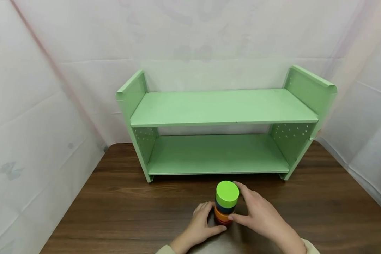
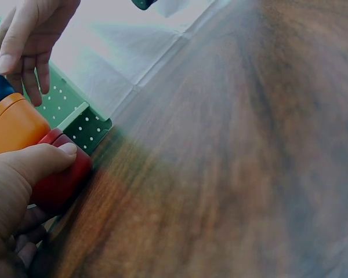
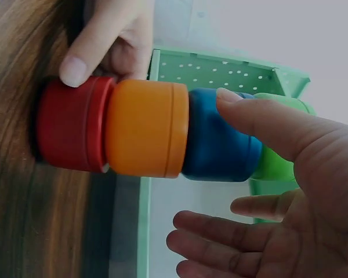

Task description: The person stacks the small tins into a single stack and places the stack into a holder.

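Note:
Several round lidded jars stand in one upright stack on the table. From the bottom up come a red jar (image 3: 66, 127), an orange jar (image 3: 145, 130), a blue jar (image 3: 220, 147) and a green jar (image 1: 227, 192). My left hand (image 1: 200, 227) grips the red jar at the base, its thumb (image 2: 46, 159) on the near side and fingers curled behind. Beside the upper stack is my right hand (image 1: 263, 215), its thumb overlapping the blue jar in the right wrist view. Its other fingers (image 3: 220, 240) reach out loosely, apart from the jars.
A green two-tier metal shelf (image 1: 225, 106) with perforated side panels stands behind the stack on the dark wooden table (image 1: 124, 208). Pale cloth sheets (image 1: 66, 106) hang around the back and sides.

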The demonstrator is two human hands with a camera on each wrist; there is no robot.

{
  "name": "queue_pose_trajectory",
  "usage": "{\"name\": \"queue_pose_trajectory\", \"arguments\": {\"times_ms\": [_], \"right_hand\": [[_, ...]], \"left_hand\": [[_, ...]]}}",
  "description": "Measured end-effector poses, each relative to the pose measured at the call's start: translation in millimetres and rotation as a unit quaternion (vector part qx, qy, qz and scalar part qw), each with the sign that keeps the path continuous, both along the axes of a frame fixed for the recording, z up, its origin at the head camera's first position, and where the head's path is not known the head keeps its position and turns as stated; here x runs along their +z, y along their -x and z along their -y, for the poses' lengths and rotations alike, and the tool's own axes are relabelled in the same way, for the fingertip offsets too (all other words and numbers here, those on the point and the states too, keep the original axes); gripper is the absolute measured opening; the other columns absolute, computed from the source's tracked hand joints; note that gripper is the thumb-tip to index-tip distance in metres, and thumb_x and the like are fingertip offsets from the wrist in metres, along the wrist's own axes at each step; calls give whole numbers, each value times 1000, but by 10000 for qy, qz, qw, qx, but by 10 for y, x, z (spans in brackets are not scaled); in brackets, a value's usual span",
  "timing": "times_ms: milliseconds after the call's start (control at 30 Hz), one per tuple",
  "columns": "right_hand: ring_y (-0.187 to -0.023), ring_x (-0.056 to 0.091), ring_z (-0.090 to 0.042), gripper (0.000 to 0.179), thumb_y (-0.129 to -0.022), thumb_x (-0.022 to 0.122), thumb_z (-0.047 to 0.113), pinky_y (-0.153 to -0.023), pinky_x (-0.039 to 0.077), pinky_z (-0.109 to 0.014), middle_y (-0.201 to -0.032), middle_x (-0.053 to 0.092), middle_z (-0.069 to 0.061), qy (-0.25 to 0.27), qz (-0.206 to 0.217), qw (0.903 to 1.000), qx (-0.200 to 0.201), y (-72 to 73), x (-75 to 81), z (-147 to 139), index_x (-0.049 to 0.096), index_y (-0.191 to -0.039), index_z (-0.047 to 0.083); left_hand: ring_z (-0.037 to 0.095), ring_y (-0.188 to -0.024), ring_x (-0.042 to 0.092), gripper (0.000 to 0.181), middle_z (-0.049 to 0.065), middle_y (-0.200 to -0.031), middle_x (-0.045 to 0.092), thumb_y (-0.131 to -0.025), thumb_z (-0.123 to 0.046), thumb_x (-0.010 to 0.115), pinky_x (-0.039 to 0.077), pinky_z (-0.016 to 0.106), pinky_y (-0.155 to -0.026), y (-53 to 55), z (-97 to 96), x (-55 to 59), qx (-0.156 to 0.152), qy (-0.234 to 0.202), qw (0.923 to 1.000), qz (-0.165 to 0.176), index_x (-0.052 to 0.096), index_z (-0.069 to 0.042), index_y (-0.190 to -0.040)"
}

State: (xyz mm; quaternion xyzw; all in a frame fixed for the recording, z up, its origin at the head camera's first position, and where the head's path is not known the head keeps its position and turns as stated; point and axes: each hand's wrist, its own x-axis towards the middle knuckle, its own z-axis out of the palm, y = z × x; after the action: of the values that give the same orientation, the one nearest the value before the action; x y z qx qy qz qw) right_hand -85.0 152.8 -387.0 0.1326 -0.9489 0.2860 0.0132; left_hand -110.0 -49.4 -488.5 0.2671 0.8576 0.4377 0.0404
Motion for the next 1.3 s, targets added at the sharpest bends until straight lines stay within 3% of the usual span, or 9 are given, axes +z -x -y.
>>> {"name": "queue_pose_trajectory", "arguments": {"times_ms": [233,467,767,1033,1167,1300], "right_hand": [[-97,61,-21,89,-69,84,38,-74,51,-40,-122,60,-6,33,-138,9996,256,21,-52,10,41,-140,5],[-99,61,-24,87,-69,84,35,-76,51,-43,-124,59,-9,154,92,9991,385,39,-111,17,41,-139,4],[-103,62,-28,72,-72,82,36,-78,51,-46,-119,60,-10,404,363,9959,722,78,-177,14,48,-128,7],[-98,64,-23,65,-72,82,35,-76,52,-41,-111,63,-6,391,367,9957,752,92,-216,-5,51,-122,8],[-97,63,-23,64,-73,82,35,-76,52,-41,-111,64,-6,418,425,9951,787,99,-216,2,52,-122,7],[-97,63,-23,64,-73,81,36,-75,52,-41,-110,64,-6,430,475,9946,818,109,-215,9,52,-122,7]], "left_hand": [[18,-115,48,53,-2,-120,59,-80,-40,75,39,48,-95,4,10,24,40,49,10000,-7,54,-16,-123],[20,-116,48,54,-2,-121,59,-81,-42,74,39,48,-95,-12,18,17,48,92,9998,172,53,-17,-123],[20,-119,46,56,-4,-124,57,-81,-42,74,37,51,-97,-8,6,32,4,-13,9991,421,50,-20,-127],[19,-117,47,54,-5,-122,56,-81,-39,74,37,50,-95,-18,-12,44,67,-390,9973,617,50,-22,-126],[19,-117,48,53,-6,-119,57,-81,-37,74,35,53,-96,-19,-3,39,115,-584,9968,532,49,-21,-125],[13,-112,51,51,-7,-117,57,-83,-38,73,39,44,-96,-16,-5,28,50,-823,9956,451,49,-22,-126]]}}
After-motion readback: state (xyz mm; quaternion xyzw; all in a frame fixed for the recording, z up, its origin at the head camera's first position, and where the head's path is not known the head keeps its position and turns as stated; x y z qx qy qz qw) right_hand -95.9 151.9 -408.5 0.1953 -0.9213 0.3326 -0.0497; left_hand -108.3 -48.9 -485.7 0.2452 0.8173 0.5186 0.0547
